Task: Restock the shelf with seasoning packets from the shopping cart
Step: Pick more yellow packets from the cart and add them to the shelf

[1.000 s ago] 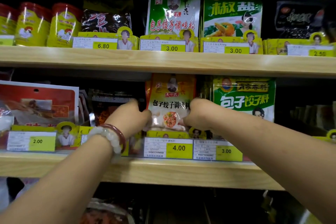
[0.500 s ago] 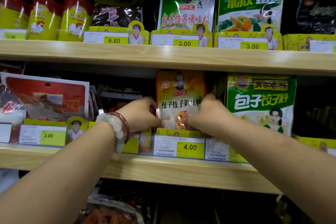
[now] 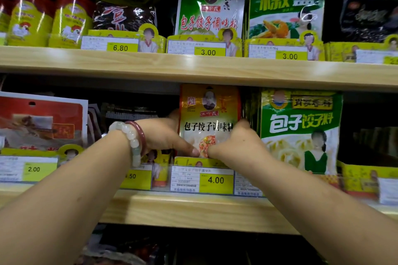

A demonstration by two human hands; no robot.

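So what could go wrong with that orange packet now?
The orange packet stands upright behind the 4.00 tag, pinched near its bottom by the left hand and right hand. Let go too soon, it might flop forward. Pushing could also nudge the green packet close beside it.

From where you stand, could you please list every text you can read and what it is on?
"包子饺子调味料": orange seasoning packet, gripped by left hand and right hand.
"4.00": tag below it.
"包子饺子料": green packet.
"2.00": lower-left tag.
"6.80": upper shelf tag.
"3.00": two upper tags.
"椒盐": upper green packet.
Barcode digits and small print: blurred.
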